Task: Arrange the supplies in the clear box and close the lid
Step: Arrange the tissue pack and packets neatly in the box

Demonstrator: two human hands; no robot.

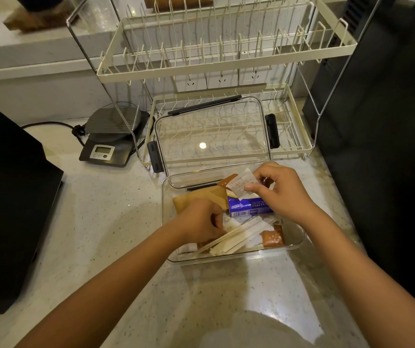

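Our left hand (201, 219) hid part of the clear box (294, 243) on the desk (116, 222) — its grip pinched the white sticks (236, 237). Our right hand (280, 190) hovered over the far side, pinching a white packet (239, 183). The lid (211, 136) leaned open behind — a blue packet (245, 207) lay inside.

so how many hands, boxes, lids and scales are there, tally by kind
hands: 2
box: 1
lid: 1
scale: 1
total: 5
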